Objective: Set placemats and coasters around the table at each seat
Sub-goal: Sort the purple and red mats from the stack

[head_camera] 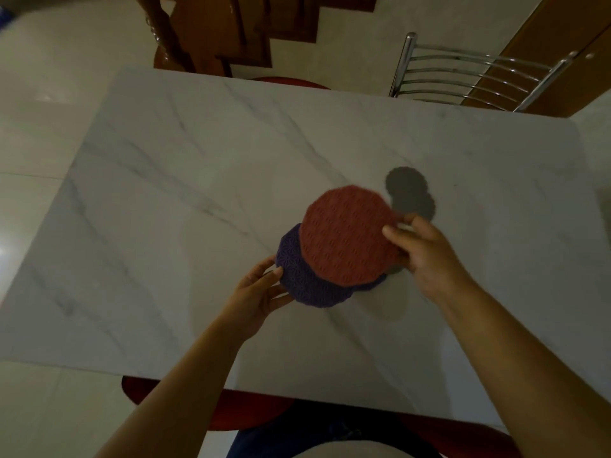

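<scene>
A round red patterned placemat (347, 234) is lifted above the marble table (185, 180), pinched at its right edge by my right hand (423, 252). Under it, offset to the lower left, is a round purple placemat (302, 280); my left hand (261, 289) grips its left edge. Two small grey round coasters (410, 193) overlap on the table just beyond the red mat. Part of another grey piece shows below my right hand, mostly hidden.
A metal-backed chair (476, 77) stands at the far right side of the table. A red seat (291, 82) shows at the far edge and another red seat (238, 411) at the near edge. Wooden stairs (231, 31) rise beyond. Tiled floor surrounds the table.
</scene>
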A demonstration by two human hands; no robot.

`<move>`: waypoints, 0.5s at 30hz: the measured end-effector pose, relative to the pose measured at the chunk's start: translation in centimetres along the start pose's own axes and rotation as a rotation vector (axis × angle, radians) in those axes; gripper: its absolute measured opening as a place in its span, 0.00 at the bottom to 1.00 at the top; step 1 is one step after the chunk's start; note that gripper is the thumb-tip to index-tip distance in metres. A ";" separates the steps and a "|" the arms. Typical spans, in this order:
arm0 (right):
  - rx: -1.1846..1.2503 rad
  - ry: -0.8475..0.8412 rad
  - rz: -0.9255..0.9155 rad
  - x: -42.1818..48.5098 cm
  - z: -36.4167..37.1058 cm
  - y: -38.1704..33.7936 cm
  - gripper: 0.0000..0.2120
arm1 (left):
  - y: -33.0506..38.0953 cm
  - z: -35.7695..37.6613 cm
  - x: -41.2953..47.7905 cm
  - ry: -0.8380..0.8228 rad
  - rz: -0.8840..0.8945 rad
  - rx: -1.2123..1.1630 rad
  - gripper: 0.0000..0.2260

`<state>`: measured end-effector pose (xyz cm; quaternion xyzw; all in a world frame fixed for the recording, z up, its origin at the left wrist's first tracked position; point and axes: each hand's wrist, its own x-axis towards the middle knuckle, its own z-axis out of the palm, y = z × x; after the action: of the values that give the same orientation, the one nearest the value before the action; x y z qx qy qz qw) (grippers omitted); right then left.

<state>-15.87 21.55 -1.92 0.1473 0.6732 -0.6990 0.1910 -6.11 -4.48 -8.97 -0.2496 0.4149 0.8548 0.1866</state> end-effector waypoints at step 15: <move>-0.326 0.084 -0.055 -2.1 0.8 5.4 0.13 | -0.7 1.7 0.1 -0.060 -0.027 -0.029 0.14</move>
<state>-11.49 20.78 -5.74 0.1251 0.7890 -0.5785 0.1649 -6.28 -2.66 -8.52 -0.2321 0.3932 0.8653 0.2070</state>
